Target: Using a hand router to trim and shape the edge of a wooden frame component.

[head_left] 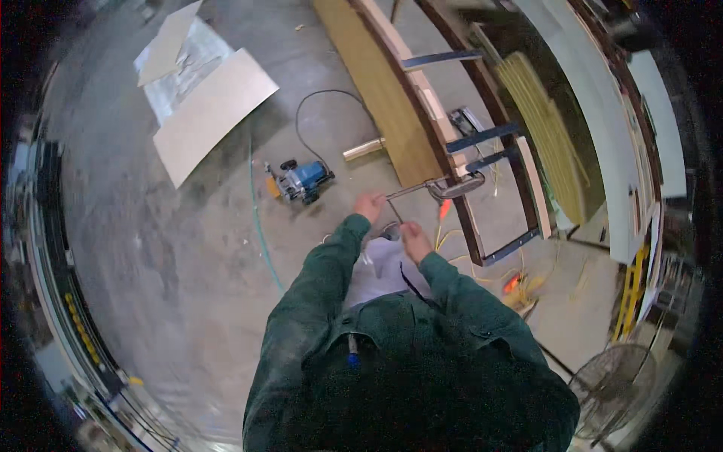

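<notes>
A metal C-clamp [457,186] grips the near part of a dark-edged frame [471,224], its screw pointing left toward me. My left hand [369,206] is closed around one end of the thin crossbar at the screw's outer end. On the crossbar's other end, nearer my body, my right hand [416,242] is closed too. Light wood strips [431,104] lie along the frame's left rail, and dark crosspieces [482,138] span between the rails. The fingertips are too small to make out in detail.
A blue router [303,181] with a black cord lies on the concrete floor to the left. A brown board [384,87] borders the frame. Pale sheets [215,113] lie at the far left, a green hose [260,226] crosses the floor, and a fan [614,388] stands at the lower right.
</notes>
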Tool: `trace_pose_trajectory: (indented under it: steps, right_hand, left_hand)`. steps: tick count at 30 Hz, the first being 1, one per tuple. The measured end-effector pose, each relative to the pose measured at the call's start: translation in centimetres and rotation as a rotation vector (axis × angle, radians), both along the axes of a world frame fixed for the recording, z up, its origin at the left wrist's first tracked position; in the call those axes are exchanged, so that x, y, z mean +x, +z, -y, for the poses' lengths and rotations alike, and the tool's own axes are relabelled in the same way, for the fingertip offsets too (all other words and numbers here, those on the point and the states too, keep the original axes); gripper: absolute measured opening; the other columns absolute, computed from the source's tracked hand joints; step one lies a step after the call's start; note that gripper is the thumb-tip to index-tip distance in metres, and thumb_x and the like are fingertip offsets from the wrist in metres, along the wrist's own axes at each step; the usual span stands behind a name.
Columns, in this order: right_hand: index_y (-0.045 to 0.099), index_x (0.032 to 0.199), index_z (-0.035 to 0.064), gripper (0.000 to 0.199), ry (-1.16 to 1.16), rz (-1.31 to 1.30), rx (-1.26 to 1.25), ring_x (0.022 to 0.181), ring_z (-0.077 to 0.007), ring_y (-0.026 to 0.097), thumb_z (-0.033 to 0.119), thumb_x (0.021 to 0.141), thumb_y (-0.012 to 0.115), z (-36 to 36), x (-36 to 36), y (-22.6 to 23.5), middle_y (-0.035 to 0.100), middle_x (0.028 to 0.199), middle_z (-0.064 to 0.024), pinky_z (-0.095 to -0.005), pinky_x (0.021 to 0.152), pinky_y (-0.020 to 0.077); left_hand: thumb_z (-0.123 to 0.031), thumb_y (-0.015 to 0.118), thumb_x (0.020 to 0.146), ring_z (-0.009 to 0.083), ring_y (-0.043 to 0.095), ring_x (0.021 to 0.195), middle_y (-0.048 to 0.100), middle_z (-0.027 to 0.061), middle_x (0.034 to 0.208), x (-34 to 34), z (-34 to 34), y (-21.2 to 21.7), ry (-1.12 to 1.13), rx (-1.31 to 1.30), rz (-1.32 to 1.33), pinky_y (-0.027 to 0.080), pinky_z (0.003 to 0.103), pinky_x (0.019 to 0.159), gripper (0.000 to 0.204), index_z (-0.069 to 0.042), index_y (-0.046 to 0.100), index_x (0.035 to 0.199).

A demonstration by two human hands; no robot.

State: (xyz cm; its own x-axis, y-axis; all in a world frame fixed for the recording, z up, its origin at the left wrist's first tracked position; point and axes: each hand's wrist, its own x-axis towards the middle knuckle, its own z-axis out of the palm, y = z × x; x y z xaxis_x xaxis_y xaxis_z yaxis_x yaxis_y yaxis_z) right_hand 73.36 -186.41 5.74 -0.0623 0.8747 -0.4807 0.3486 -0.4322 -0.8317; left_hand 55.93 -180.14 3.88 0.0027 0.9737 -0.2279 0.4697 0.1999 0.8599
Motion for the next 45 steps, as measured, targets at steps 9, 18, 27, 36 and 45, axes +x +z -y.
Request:
trace_pose_trajectory:
  steps: [9, 18, 27, 36, 45]
  right_hand:
    - [0.061, 0.087, 0.0031, 0.026, -0.203, -0.052, 0.117, 0.061, -0.0148, 0.054, 0.027, 0.087, 0.05, -1.3, -3.7, -1.3, 0.059, 0.067, -0.0066, -0.0305, 0.057, 0.0435]
    - [0.06, 0.086, 0.0053, 0.037, -0.078, 0.074, 0.003, 0.059, -0.0299, 0.054, 0.04, 0.085, 0.048, -0.1, -4.0, -4.1, 0.056, 0.065, -0.0155, -0.0376, 0.056, 0.0423]
    - [0.058, 0.091, 0.0036, 0.038, -0.015, 0.156, -0.273, 0.07, -0.0256, 0.06, 0.038, 0.089, 0.042, 0.0, -4.1, -2.7, 0.06, 0.076, -0.0156, -0.0356, 0.063, 0.0458]
    - [0.063, 0.08, 0.0011, 0.044, 0.202, 0.601, -0.354, 0.077, -0.0374, 0.06, 0.033, 0.088, 0.034, -4.6, -6.3, 6.7, 0.062, 0.08, -0.021, -0.0471, 0.073, 0.047]
    - [0.063, 0.081, 0.0015, 0.038, 0.118, 0.596, -0.353, 0.077, -0.0366, 0.06, 0.03, 0.087, 0.038, -4.4, -6.2, 6.3, 0.061, 0.081, -0.0224, -0.0458, 0.067, 0.0477]
  left_hand:
    - [-0.024, 0.055, 0.083, 0.0147, 0.056, 0.071, 0.06, 0.0062, 0.076, -2.9, -2.7, -3.7, -0.172, -0.165, 0.21, 0.045, 0.027, 0.07, 0.026, -0.004, 0.06, 0.098]
    - [-0.021, 0.054, 0.085, 0.0071, 0.05, 0.067, 0.056, -0.0009, 0.071, -2.3, -5.1, -1.2, -0.386, -0.454, 0.309, 0.042, 0.023, 0.064, 0.019, -0.003, 0.059, 0.083]
    - [-0.024, 0.052, 0.087, 0.0079, 0.048, 0.064, 0.055, -0.0011, 0.069, -1.4, -6.1, -2.0, -0.491, -0.419, 0.174, 0.041, 0.023, 0.06, 0.023, -0.003, 0.06, 0.085]
    - [-0.023, 0.05, 0.088, 0.0169, 0.053, 0.057, 0.055, 0.0052, 0.069, -1.9, -6.7, -5.3, -0.135, -1.262, 0.85, 0.046, 0.03, 0.051, 0.019, -0.006, 0.056, 0.094]
    - [-0.005, 0.046, 0.072, 0.0329, 0.04, 0.113, 0.039, 0.0182, 0.125, -1.5, -4.2, 3.8, -0.891, 0.104, -0.017, 0.033, 0.039, 0.096, 0.056, -0.006, 0.035, 0.127]
